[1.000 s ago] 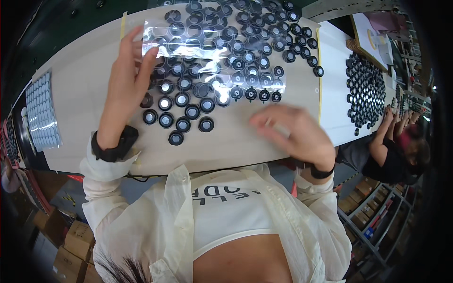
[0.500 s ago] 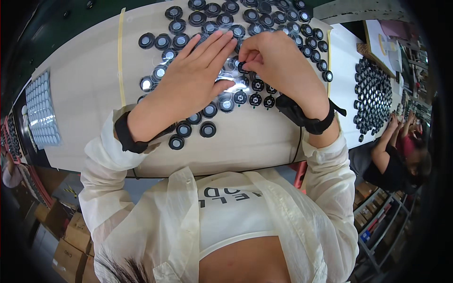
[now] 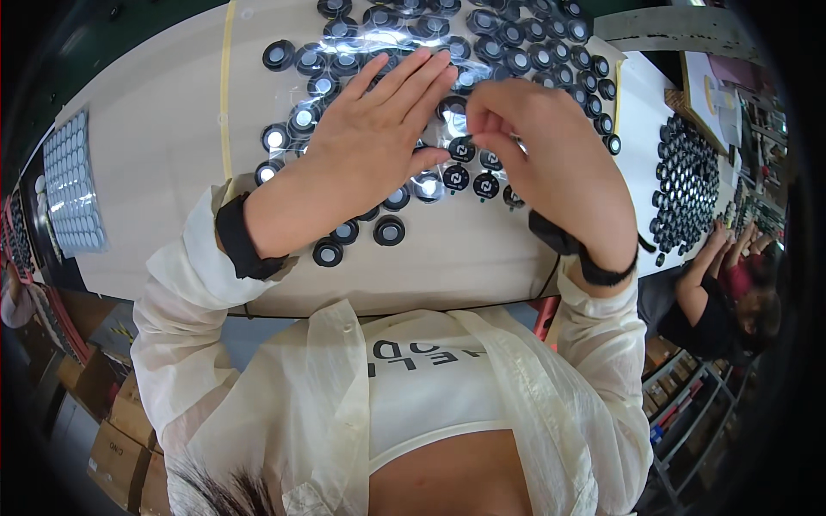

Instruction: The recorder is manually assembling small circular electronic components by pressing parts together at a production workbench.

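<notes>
My left hand (image 3: 366, 129) lies flat, fingers stretched out, over a clear plastic sheet (image 3: 284, 103) that glares in the light. Beneath and around the sheet sit many round black parts (image 3: 390, 230) with pale grey centres. Just right of my left thumb, several round black stickers (image 3: 486, 185) with white marks and small green tabs stand in rows. My right hand (image 3: 551, 146) is bent in a pinch, its thumb and forefinger closed at the upper edge of one round black sticker (image 3: 462, 150). My right palm and other fingers hide what lies under them.
A sheet of pale round pieces (image 3: 76, 185) lies at the table's far left. Strips of yellow tape (image 3: 225, 95) cross the pale tabletop (image 3: 163, 172). On the right, more black parts (image 3: 686, 176) cover another surface near a seated person (image 3: 714, 301). Cardboard boxes (image 3: 120, 456) stand lower left.
My right hand has moved a little right and nearer to me, from a black sticker it pinched above to the edge of another. My left hand stays flat; the whole view has shifted slightly.
</notes>
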`<control>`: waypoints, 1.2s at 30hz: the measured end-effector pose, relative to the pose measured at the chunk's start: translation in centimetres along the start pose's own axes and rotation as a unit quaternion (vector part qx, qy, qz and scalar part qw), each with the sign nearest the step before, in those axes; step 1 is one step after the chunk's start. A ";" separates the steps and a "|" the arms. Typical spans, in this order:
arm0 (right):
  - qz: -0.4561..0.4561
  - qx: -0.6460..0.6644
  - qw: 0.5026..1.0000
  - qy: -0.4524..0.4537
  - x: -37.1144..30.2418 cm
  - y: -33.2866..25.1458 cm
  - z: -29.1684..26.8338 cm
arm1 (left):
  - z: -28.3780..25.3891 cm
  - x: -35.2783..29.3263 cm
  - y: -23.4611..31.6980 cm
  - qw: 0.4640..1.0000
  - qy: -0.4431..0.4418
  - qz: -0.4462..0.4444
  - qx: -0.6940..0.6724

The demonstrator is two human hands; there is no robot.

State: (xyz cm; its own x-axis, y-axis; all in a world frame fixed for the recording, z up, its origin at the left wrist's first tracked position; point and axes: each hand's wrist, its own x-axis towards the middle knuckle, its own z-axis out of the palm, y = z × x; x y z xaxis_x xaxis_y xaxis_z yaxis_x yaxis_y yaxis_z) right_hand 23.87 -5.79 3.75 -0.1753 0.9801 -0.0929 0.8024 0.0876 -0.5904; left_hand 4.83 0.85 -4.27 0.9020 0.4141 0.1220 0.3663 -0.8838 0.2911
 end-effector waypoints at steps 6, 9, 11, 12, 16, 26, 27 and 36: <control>0.079 0.133 0.967 0.200 -3.8 -2.4 -3.9 | -1.2 0.8 0.6 0.999 0.009 0.012 -0.035; 0.081 0.319 0.915 0.233 -4.1 -0.1 -2.3 | -3.7 2.5 -0.6 0.998 0.031 0.018 -0.059; 0.101 0.372 0.891 0.240 -4.4 0.5 -0.9 | -6.3 5.6 -2.3 0.970 -0.107 -0.100 -0.196; 0.096 0.396 0.882 0.238 -4.3 0.5 -0.5 | -4.6 6.6 -5.9 0.993 0.018 -0.012 -0.115; 0.100 0.435 0.864 0.235 -3.6 1.3 1.4 | -6.5 13.6 -13.6 0.997 0.011 -0.071 -0.003; 0.105 0.591 0.751 0.275 -2.8 1.1 3.4 | -9.4 12.1 -10.8 0.972 0.016 -0.102 -0.211; 0.103 0.618 0.733 0.264 -2.6 0.8 3.5 | -9.0 10.2 -10.6 0.947 0.011 -0.090 -0.308; 0.078 0.639 0.724 0.249 -2.5 -0.4 4.5 | -6.7 1.3 -1.0 0.724 -0.035 -0.157 -0.671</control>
State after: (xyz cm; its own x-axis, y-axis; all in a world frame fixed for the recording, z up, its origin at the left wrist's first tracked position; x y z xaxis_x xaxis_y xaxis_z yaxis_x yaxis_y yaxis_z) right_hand 21.44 -9.10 0.62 0.3432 0.9309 -0.1249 -0.4482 0.0455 -0.8928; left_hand 4.09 3.75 2.00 0.8490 0.4952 -0.1843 0.0464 0.2775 0.9596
